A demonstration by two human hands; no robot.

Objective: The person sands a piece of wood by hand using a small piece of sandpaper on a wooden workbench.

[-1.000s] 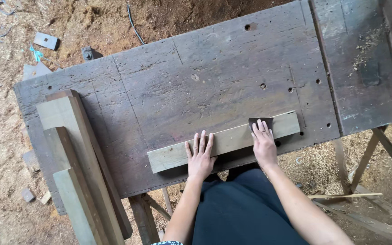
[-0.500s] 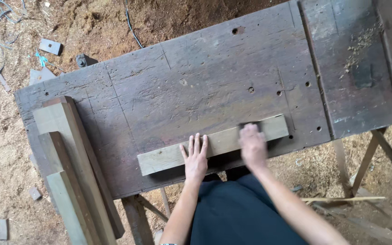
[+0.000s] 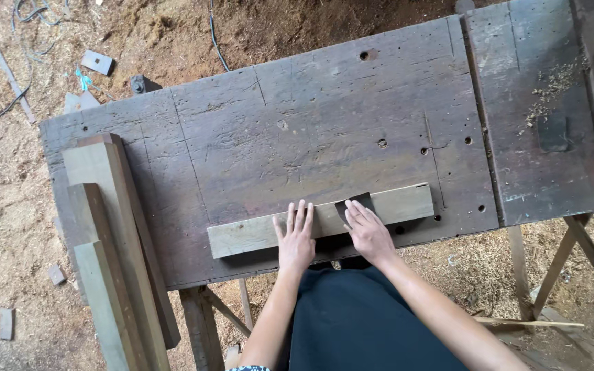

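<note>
A pale wooden plank (image 3: 249, 238) lies lengthwise near the front edge of a dark, worn workbench (image 3: 311, 130). My left hand (image 3: 297, 242) rests flat on the middle of the plank, fingers spread. Just to its right, my right hand (image 3: 369, 233) presses a small dark sheet, like sandpaper (image 3: 352, 203), onto the top of the plank. The fingers cover most of the sheet.
Several long wooden planks (image 3: 115, 240) are stacked on the bench's left end and overhang the front. A dark flat patch (image 3: 553, 132) and shavings sit on the right board. Sawdust, scrap blocks (image 3: 97, 62) and a cable (image 3: 214, 34) lie on the floor.
My right hand has rubbed the dark sheet along the plank and now sits a little further left. My left hand has stayed flat on the plank.
</note>
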